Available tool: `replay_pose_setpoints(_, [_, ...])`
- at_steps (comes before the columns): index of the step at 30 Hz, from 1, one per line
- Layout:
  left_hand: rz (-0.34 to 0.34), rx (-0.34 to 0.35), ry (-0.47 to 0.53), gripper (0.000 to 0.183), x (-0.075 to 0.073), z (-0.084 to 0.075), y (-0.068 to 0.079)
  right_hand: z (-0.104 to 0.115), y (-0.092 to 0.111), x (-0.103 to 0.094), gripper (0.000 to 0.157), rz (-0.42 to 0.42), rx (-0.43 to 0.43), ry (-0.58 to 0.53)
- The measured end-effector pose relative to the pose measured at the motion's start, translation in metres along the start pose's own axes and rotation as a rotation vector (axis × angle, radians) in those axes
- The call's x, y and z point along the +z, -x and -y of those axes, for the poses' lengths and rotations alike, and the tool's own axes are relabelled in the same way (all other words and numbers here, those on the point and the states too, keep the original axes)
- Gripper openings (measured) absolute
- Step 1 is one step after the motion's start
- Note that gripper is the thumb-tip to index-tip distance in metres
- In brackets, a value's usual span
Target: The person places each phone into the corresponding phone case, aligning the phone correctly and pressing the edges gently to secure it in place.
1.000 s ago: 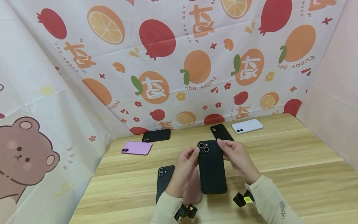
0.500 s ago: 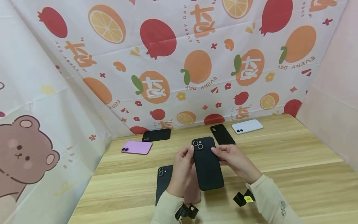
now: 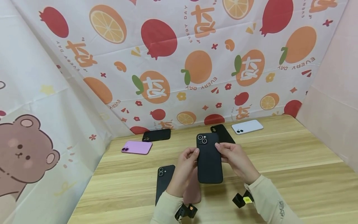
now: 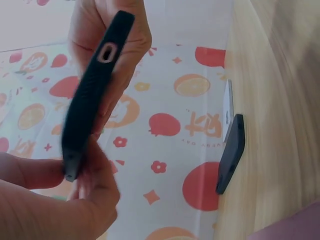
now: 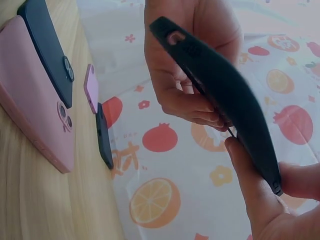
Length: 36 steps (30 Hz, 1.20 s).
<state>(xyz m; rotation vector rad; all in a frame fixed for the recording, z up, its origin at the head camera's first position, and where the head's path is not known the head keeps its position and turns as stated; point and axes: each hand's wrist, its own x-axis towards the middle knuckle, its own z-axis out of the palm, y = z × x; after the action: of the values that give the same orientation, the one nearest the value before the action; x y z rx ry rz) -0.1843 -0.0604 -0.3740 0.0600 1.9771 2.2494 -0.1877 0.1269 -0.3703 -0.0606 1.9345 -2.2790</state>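
Observation:
Both hands hold up a phone in a matte black case (image 3: 209, 165), its back and round camera lenses facing the head camera. My left hand (image 3: 183, 169) pinches its left edge, the thumb just below the camera corner. On the opposite edge, my right hand (image 3: 237, 160) pinches it near the upper corner, thumb on the back and fingers behind. Seen end-on in the left wrist view, the black case (image 4: 87, 100) has a port cutout with a pinkish rim. A thin gap line runs along the case's side in the right wrist view. The front is hidden from the head camera.
A dark phone (image 3: 164, 179) and a pink phone (image 3: 193, 189) lie on the wooden table (image 3: 293, 174), partly behind the left forearm. Toward the fruit-print cloth (image 3: 173, 71) lie a lilac phone (image 3: 137, 147), a white phone (image 3: 247, 127) and two black phone-shaped pieces (image 3: 156, 135).
The black-cased phone tilted and shifted left, then came back nearly straight and a little higher. My right thumb now sits lower along its edge. The things on the table have stayed put.

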Motion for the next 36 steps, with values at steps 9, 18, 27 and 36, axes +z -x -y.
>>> replay_pose_setpoints(9, [-0.094, 0.051, 0.038, 0.027, 0.003, -0.001, 0.006, 0.003, 0.004, -0.002, 0.044, 0.101, -0.002, 0.094])
replay_pose_setpoints(18, [-0.133, 0.055, 0.083, 0.029, 0.001, 0.004, 0.007, 0.003, 0.007, -0.006, 0.036, 0.217, 0.017, 0.206])
replay_pose_setpoints(27, [-0.119, 0.07, 0.085, 0.032, 0.002, -0.001, 0.009, 0.004, 0.009, -0.005, 0.03, 0.204, -0.022, 0.188])
replay_pose_setpoints(36, [-0.054, 0.045, -0.031, 0.034, -0.001, -0.008, 0.008, 0.01, 0.007, -0.005, 0.032, 0.138, -0.018, 0.188])
